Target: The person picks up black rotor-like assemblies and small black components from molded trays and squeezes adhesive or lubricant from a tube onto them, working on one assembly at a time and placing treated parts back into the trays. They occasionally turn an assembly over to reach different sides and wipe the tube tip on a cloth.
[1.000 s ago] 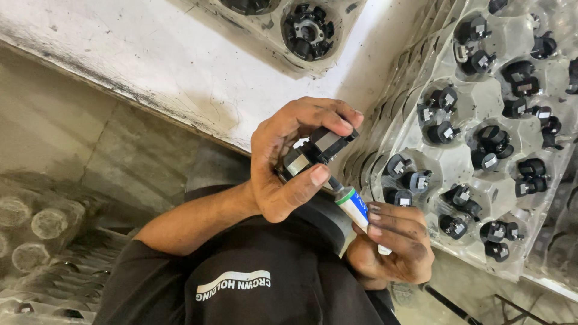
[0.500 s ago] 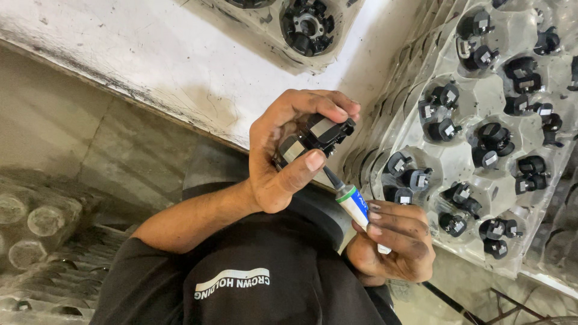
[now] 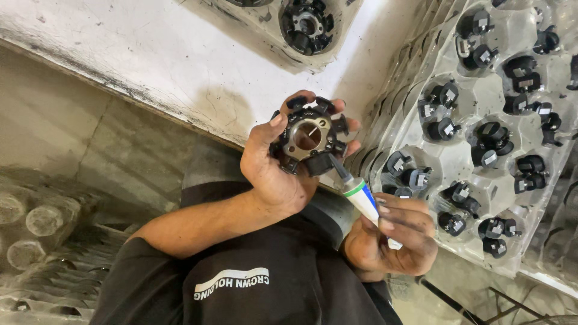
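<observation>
My left hand grips a black, round, many-toothed part with a metal centre hole, its flat face turned up toward me. My right hand holds a small white tube with a green and blue band. The tube's dark nozzle touches the lower right edge of the part. Both hands hover over my lap, just in front of a white bench's edge.
A clear plastic tray with several small black parts in its pockets lies at the right on the white bench. Another round black part sits in a tray at the top. Stacked clear trays stand low on the left.
My left hand has turned the round part from side-on to face-up, so its centre hole now shows. The tube's nozzle has stayed at the part's lower edge.
</observation>
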The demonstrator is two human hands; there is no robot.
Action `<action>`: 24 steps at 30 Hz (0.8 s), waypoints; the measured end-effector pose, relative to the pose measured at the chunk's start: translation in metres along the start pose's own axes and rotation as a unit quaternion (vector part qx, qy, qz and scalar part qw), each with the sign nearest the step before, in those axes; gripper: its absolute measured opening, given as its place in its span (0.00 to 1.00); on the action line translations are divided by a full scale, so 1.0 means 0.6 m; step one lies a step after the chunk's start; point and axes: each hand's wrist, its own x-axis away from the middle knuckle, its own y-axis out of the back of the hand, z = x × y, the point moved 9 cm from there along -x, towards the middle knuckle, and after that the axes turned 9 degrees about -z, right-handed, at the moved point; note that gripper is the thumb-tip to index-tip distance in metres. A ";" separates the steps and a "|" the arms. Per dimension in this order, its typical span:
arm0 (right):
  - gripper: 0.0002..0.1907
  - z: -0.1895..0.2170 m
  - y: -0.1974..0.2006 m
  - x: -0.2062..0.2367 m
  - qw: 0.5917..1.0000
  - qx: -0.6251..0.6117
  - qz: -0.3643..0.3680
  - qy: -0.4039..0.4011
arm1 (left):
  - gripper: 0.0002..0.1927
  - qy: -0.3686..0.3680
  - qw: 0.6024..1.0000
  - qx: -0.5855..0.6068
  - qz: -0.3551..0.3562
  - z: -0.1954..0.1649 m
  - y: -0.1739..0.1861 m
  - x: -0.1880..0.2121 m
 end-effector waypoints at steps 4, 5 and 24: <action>0.15 -0.002 -0.005 -0.001 1.000 0.017 0.008 0.025 | 0.23 0.010 1.000 0.013 -0.016 0.007 0.002 0.001; 0.15 -0.002 -0.008 0.000 0.999 0.036 0.025 0.021 | 0.23 0.017 0.999 0.016 -0.022 0.009 0.004 0.001; 0.17 -0.005 -0.019 -0.002 0.994 0.076 0.082 -0.012 | 0.23 0.079 0.993 0.040 -0.074 0.020 0.033 -0.017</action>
